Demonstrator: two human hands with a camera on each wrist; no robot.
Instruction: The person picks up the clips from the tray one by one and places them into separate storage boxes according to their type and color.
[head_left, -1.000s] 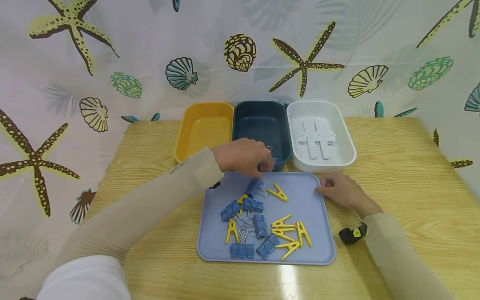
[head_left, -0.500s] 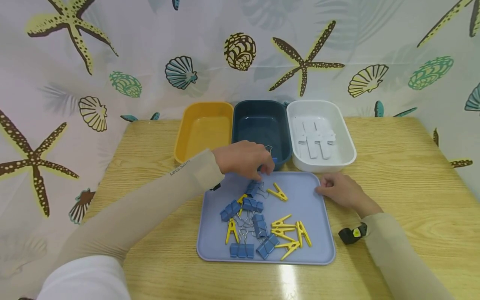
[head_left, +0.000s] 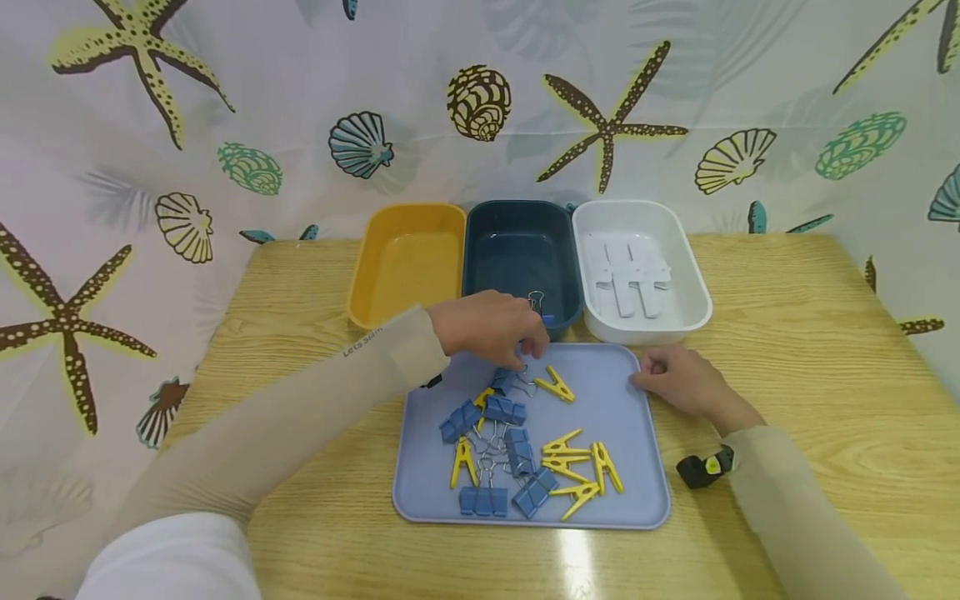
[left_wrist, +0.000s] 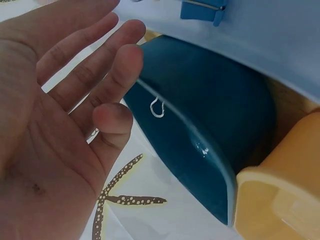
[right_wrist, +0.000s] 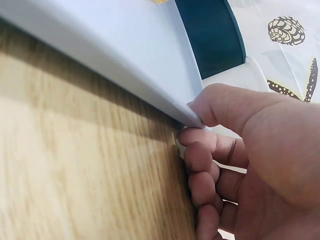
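Observation:
My left hand (head_left: 491,323) hovers over the back edge of the lavender tray (head_left: 637,467), palm down. In the left wrist view its fingers are loosely bent with nothing between them. Just below the fingertips lies a blue binder clip (head_left: 503,381), partly covered by the hand. Several more blue binder clips (head_left: 483,501) and several yellow clothespins (head_left: 555,385) are scattered on the tray. My right hand (head_left: 686,382) pinches the tray's back right corner between thumb and curled index finger, as the right wrist view shows.
Behind the tray stand a yellow bin (head_left: 420,258), a dark teal bin (head_left: 517,246) and a white bin (head_left: 693,283). A binder clip (head_left: 536,298) is partly visible in the teal one, and white clip-like pieces (head_left: 636,279) lie in the white one. A patterned curtain (head_left: 420,50) hangs behind.
My left hand has shifted slightly toward me, from the teal bin's front edge to over the nearest binder clip. More of the clip inside the teal bin shows. My right hand stays put.

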